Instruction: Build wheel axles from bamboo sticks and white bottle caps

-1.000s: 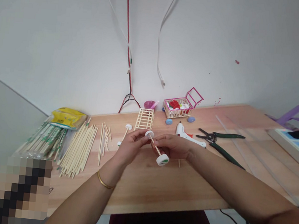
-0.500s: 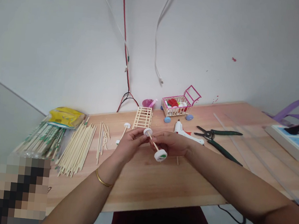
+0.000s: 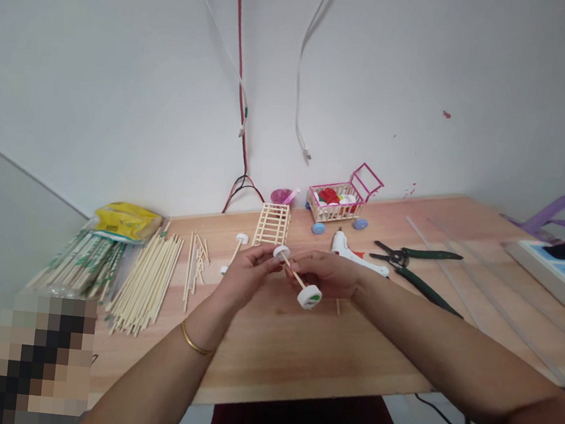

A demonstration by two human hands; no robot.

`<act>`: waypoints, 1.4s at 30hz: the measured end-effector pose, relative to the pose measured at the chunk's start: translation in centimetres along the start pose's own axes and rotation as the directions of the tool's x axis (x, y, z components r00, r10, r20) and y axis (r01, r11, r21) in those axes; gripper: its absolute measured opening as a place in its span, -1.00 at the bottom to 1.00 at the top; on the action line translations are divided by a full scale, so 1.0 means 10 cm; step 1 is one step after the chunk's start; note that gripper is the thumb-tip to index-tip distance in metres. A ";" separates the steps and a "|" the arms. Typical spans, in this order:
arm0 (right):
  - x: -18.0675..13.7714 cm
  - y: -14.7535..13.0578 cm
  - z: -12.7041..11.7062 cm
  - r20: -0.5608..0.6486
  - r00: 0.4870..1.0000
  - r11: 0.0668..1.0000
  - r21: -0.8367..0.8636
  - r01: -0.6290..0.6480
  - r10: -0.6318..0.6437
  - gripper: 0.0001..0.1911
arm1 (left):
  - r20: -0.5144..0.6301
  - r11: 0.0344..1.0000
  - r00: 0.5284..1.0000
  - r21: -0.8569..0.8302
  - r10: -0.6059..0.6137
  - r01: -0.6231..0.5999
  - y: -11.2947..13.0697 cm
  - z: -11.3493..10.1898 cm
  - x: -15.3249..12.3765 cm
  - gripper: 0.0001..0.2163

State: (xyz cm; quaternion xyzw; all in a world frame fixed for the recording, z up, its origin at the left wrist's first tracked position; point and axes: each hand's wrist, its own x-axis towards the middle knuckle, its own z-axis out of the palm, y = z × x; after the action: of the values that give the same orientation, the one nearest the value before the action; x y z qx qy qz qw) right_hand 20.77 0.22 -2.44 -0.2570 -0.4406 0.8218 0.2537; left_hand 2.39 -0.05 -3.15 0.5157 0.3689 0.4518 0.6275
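Note:
Above the middle of the wooden table [image 3: 298, 360] I hold a small axle [image 3: 294, 276]: a thin wooden stick with a white bottle-cap wheel at each end. My left hand [image 3: 243, 276] pinches the far wheel [image 3: 281, 252] with its fingertips. My right hand [image 3: 326, 274] has its fingers closed round the stick; the near wheel [image 3: 309, 297] sticks out below it. A second stick-and-cap axle [image 3: 235, 251] lies on the table just beyond my left hand, beside a small wooden ladder frame [image 3: 272, 224].
Loose bamboo sticks [image 3: 149, 279] and wrapped chopsticks [image 3: 82, 263] lie at the left beside a yellow packet [image 3: 126, 221]. A white glue gun [image 3: 353, 253], green-handled pliers [image 3: 414, 265], a pink toy cart [image 3: 340, 203] and a power strip [image 3: 554, 268] lie right. Cables [image 3: 241, 121] hang down the wall.
Both hands keep their hold on the axle. The stick has tipped slightly, with the near wheel a little lower and further right than half a second ago; the view also shifted a bit.

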 end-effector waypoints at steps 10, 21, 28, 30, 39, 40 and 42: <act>0.00 -0.02 -0.03 0.008 1.000 0.999 -0.039 0.012 -0.012 -0.74 | 0.011 0.998 1.000 -0.059 -0.018 0.019 -0.02 -0.02 0.00 -0.71; 0.07 -0.04 -0.11 -0.321 0.905 0.940 -0.286 0.188 -0.278 -0.62 | 0.009 0.979 0.994 -0.174 -0.109 0.109 -0.01 -0.01 -0.02 -0.73; 0.04 -0.07 -0.06 -0.376 0.791 0.787 -0.582 0.204 -0.483 -0.59 | 0.100 0.957 0.968 -0.159 -0.229 0.243 -0.06 0.02 -0.03 -0.69; 0.03 -0.08 -0.04 -0.382 0.767 0.759 -0.620 0.200 -0.515 -0.60 | 0.094 0.955 0.966 -0.158 -0.240 0.252 -0.07 0.02 -0.03 -0.70; 0.05 -0.06 -0.09 -0.335 0.875 0.864 -0.476 0.162 -0.349 -0.59 | 0.109 0.966 0.964 -0.065 -0.244 0.252 -0.02 -0.01 -0.03 -0.67; 0.03 -0.07 -0.09 -0.305 0.910 0.877 -0.467 0.113 -0.280 -0.60 | 0.051 0.979 0.979 -0.049 -0.197 0.199 -0.01 -0.02 -0.03 -0.68; -0.02 -0.10 -0.09 -0.229 0.964 0.828 -0.560 -0.019 -0.133 -0.64 | -0.116 0.997 0.991 0.036 -0.067 0.071 0.02 -0.04 0.00 -0.70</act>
State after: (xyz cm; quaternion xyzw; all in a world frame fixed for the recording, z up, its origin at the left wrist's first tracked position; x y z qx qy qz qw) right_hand 21.69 1.10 -2.03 -0.4110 -0.6317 0.6089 0.2476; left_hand 1.97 0.04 -3.02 0.4882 0.4308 0.4514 0.6102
